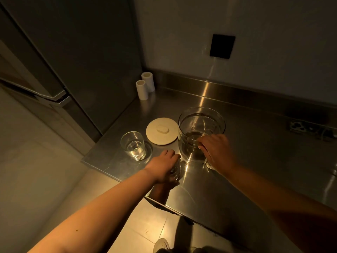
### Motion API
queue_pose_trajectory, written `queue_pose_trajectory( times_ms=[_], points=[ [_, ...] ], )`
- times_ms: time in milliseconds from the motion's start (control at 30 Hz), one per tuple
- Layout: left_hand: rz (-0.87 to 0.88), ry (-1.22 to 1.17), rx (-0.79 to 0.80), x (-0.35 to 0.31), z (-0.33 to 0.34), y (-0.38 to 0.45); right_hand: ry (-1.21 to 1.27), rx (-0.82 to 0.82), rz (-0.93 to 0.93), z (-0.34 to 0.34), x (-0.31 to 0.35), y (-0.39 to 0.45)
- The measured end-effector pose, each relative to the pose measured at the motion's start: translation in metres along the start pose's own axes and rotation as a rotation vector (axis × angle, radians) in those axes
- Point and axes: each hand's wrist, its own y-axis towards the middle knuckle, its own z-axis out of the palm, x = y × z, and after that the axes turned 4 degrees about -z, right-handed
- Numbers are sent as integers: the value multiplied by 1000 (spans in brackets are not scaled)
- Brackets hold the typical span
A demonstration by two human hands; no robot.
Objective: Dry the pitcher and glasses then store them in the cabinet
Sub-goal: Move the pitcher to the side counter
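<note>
Left grip holds a glass just left of the pitcher; right grip curls around the pitcher's near side.

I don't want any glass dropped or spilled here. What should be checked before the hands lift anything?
1. Left hand has a grip on the near glass: ok, fingers curl over its top.
2. Right hand has a grip on the pitcher: cannot tell, it lies against the near wall and rim, and its fingers are partly hidden.
3. Pitcher empty: not ok, it looks to hold liquid at the bottom.
4. Far glass empty: not ok, it looks to hold water.
5. Lid off the pitcher: ok, it lies flat on the counter between the far glass and the pitcher.
6. Drying cloth at hand: not ok, none in view.
</note>
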Motion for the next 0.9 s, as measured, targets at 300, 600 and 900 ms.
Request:
queue_pose_trajectory(
  times_ms=[300, 600, 900],
  points=[
    [-31, -4, -16, 0, 10, -2, -17, -6, 15, 4, 4, -3],
    [-14, 10, -232, 25, 28, -57, 297, 28, -290, 9, 87, -7],
    [-287, 16, -26, 146, 56, -145, 299, 432, -316, 93, 214, 33]
  ],
)
